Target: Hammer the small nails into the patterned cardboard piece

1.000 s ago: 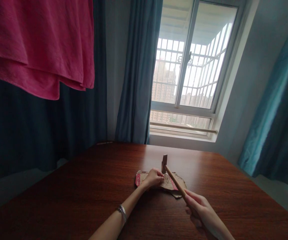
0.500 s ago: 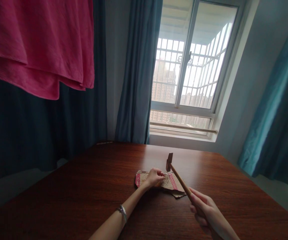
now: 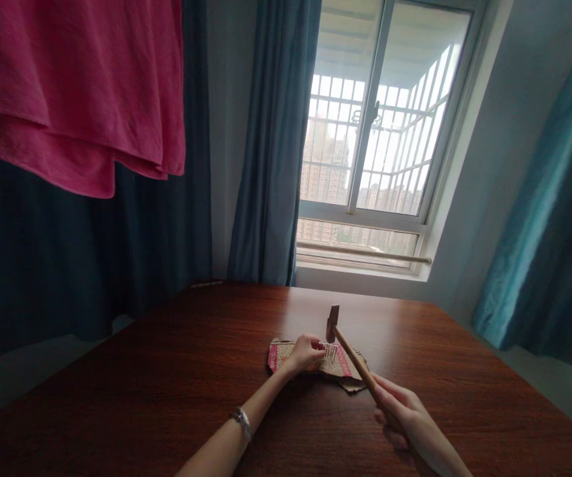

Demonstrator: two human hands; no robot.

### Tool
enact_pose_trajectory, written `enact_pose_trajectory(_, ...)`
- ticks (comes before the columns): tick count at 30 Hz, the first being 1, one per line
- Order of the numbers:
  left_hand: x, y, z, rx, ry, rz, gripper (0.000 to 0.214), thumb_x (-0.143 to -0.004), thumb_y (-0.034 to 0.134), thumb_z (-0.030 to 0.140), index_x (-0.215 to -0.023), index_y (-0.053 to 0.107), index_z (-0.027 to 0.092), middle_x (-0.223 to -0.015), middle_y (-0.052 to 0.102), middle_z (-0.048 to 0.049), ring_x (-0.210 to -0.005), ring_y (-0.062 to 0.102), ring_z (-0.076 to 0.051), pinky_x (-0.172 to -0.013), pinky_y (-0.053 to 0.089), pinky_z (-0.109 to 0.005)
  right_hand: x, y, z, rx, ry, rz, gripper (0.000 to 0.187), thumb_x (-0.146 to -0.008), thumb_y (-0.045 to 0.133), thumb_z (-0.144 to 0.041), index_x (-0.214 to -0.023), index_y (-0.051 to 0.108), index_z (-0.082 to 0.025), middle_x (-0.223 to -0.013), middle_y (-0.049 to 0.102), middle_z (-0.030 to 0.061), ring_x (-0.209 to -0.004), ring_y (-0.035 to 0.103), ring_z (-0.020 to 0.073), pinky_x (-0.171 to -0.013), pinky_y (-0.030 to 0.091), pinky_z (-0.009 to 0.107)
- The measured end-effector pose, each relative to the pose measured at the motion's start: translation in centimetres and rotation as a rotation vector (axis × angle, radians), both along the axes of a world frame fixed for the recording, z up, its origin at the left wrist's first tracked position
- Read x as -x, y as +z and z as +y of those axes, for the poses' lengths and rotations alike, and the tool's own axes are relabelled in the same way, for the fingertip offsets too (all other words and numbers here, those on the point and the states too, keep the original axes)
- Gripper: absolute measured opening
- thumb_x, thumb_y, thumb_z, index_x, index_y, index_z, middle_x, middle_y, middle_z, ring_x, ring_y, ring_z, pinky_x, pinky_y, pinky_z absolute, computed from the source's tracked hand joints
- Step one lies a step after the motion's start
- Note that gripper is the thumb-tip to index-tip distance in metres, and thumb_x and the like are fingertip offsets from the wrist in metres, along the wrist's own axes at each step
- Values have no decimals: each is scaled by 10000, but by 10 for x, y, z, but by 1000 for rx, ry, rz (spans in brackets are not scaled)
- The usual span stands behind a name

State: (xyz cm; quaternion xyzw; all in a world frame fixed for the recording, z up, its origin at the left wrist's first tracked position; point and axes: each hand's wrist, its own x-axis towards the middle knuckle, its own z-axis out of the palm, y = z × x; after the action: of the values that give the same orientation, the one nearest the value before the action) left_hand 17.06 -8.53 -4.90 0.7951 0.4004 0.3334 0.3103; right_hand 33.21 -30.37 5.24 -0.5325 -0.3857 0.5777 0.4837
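Note:
My right hand [image 3: 399, 412] is closed around the wooden handle of a hammer [image 3: 354, 361]. The hammer's head is raised just above and right of my left fingertips. On the table lies a worn, torn-edged piece of cardboard [image 3: 279, 355] with pink bands and rows of dark dots. Several thin upright pins, like nails [image 3: 332, 352], stand in its right part. My left hand [image 3: 306, 352] rests over the cardboard, thumb and fingers pinched beside the pins. What the pinch holds is too small to make out. A silver bracelet is on the left wrist.
The brown wooden table [image 3: 167, 391] spreads out on all sides of the cardboard. A pink cloth [image 3: 77, 99] hangs at the upper left. Behind the table are dark blue curtains [image 3: 271, 146] and a window [image 3: 395, 132] with bars outside.
The hammer has shifted slightly left, its head now nearer my left fingertips. My right hand has moved a little left with it. My left hand and the cardboard stay nearly in place.

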Motion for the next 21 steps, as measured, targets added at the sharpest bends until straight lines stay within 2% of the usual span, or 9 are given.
enact_pose_trajectory(12, 3, 1, 0, 70, -5, -26, 287, -636, 578, 321, -719, 698, 73, -642, 647, -46, -617, 540, -148, -529, 339, -207, -2, 7, -2, -35, 62, -2, 633, -745, 556, -473, -1289, 390, -196, -550, 487, -51, -275, 303, 6, -224, 238, 108)
enact_pose_trajectory(21, 3, 2, 1, 92, 24, 9, 288, -617, 598, 327, -713, 706, 77, -628, 644, -41, -602, 527, -144, -532, 341, -213, 2, 8, -4, -7, 61, -16, 652, -746, 551, -480, -1304, 371, -194, -540, 488, -48, -272, 303, 6, -229, 212, 107)
